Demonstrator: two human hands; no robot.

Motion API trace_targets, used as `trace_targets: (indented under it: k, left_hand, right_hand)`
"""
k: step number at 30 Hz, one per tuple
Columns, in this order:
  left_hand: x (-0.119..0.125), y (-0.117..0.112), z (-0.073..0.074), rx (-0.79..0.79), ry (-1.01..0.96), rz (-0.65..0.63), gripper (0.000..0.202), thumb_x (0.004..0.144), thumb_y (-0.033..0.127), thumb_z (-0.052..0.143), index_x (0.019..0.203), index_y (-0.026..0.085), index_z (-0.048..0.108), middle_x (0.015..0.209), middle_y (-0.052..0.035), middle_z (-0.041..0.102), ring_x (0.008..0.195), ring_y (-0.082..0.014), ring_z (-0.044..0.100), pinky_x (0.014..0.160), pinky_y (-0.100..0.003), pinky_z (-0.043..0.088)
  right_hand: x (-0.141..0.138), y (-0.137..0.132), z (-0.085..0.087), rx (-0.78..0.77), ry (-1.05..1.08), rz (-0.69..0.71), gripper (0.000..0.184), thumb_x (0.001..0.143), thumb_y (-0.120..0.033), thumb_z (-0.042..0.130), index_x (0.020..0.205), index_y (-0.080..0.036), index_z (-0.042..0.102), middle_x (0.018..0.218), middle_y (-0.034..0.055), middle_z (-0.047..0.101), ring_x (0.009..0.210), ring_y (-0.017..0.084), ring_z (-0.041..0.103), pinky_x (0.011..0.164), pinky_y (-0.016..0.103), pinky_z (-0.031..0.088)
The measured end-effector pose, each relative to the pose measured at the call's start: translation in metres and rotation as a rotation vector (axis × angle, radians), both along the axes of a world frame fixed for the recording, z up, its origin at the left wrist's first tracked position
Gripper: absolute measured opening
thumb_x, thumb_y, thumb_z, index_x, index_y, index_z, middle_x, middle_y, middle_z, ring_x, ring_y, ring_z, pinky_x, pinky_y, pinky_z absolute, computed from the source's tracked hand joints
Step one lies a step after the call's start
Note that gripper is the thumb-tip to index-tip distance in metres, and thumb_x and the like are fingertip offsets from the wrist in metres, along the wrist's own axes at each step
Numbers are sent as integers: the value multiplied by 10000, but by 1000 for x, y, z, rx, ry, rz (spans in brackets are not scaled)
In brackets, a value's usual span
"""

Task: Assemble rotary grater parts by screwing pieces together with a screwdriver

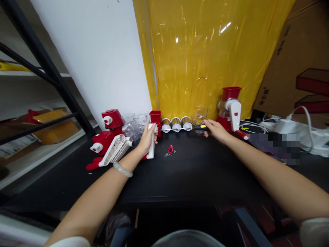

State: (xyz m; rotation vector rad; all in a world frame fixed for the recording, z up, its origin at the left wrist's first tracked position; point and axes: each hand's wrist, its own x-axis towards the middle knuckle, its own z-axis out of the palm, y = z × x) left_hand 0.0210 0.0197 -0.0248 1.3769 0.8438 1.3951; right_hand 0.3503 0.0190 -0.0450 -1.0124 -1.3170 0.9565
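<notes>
My left hand (pixel 146 140) is closed around a white crank handle (pixel 151 149) with a red grip end, holding it above the black table. My right hand (pixel 215 129) grips a screwdriver (pixel 199 127) by its black and yellow handle. The long shaft points left, its tip at the top of the crank handle; whether it sits in a screw is too small to tell. Below lie small red pieces (pixel 171 148) and several loose screws (pixel 168 154). Behind the shaft stand three grater drums (pixel 176 124) and a red hopper (pixel 155 116). A clear plastic part (pixel 200 115) is behind my right hand.
At left are red grater bodies (pixel 113 118), clear plastic parts (pixel 136 122) and white crank handles (pixel 117 151). An assembled rotary grater (pixel 232 109) stands at right, beside white cables and a power strip (pixel 315 137). Yellow plastic sheeting (pixel 210 61) hangs behind the table (pixel 180 185).
</notes>
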Motion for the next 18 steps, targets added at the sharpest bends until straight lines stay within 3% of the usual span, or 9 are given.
trace_targets:
  k: [6,11,18]
  left_hand:
    - [0,0,1,-2,-1,8,379,866,535,691,956,229,485,675,70,541,429,-89,455,414,-208,421]
    - [1,0,-1,8,14,8,373,874,534,675,955,231,473,676,72,541,429,-87,457,412,-205,422]
    - [1,0,-2,18,26,6,366,877,526,667,968,228,475,672,70,547,426,-86,458,409,-204,426]
  right_hand:
    - [-2,-3,1,-34,187,49,455,623,-497,902,903,-226,667,759,-1,677,599,128,634,613,307,566]
    - [-3,-8,4,-80,302,89,384,600,-305,908,914,-242,694,782,-1,695,680,148,672,660,315,578]
    - [-3,-11,8,-15,269,95,369,594,-338,889,883,-246,678,825,-2,696,693,162,674,672,338,579]
